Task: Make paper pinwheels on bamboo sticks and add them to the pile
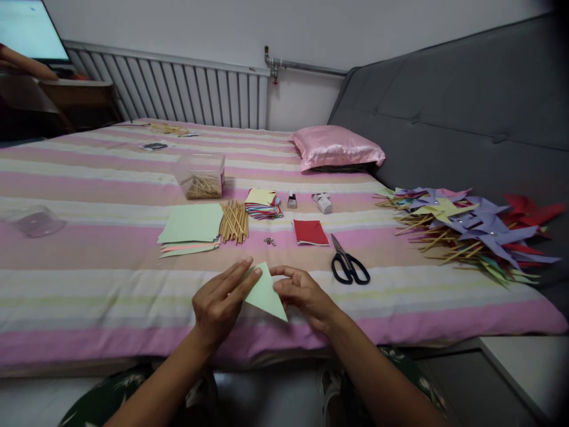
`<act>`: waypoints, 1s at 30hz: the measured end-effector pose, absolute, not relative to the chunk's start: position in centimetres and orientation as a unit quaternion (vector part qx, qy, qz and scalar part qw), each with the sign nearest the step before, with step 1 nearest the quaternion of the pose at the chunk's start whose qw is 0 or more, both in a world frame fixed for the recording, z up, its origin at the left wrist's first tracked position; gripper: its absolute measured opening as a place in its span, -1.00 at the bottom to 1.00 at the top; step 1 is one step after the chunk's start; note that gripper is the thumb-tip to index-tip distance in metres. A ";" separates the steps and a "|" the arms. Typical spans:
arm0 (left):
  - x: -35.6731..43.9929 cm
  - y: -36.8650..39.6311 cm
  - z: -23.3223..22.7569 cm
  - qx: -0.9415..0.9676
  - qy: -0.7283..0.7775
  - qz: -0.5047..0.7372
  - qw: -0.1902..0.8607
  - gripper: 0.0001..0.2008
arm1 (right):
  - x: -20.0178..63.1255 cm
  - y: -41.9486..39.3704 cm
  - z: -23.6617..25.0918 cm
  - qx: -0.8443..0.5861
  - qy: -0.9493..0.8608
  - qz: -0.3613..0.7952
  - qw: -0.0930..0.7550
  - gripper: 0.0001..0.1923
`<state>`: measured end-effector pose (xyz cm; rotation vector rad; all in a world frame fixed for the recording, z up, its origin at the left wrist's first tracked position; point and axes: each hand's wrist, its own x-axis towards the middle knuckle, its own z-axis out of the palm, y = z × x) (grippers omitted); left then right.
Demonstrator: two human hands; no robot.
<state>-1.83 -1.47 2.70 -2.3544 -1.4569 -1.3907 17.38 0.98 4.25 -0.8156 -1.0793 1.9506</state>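
A light green sheet of paper (pixel 265 294), folded into a triangle, is held between both hands above the near edge of the bed. My left hand (pixel 223 299) grips its left side, fingers stretched along the fold. On the right side, my right hand (pixel 303 295) pinches the paper between thumb and fingers. Just beyond my hands lie small metal pins (pixel 269 241) and a bundle of wooden sticks (pixel 234 222). Black-handled scissors (pixel 348 265) rest to the right, blades pointing away, near a stack of red paper squares (pixel 310 232).
Larger green sheets (pixel 191 224) are stacked left of the sticks. Behind them stands a clear box of sticks (pixel 202 178). Finished paper pinwheels (pixel 471 225) are heaped at the right by the grey headboard (pixel 466 112). A pink pillow (pixel 336 146) lies farther back. Another person's arm (pixel 27 62) shows at far left.
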 end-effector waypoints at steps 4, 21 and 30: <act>-1.7 -1.4 2.7 -0.756 -0.489 -0.435 -0.006 -0.60 | 17.4 1.3 3.9 -0.323 -0.450 0.733 0.394 -0.56; -1.8 -0.5 5.0 -0.580 -0.550 -0.473 -0.371 -0.88 | 18.2 1.0 4.8 -0.395 -0.637 0.455 0.481 -0.78; -4.4 -0.1 6.2 -0.586 -0.531 -0.538 -0.293 -0.93 | 26.9 4.7 3.8 -0.763 -0.571 0.062 0.296 -0.60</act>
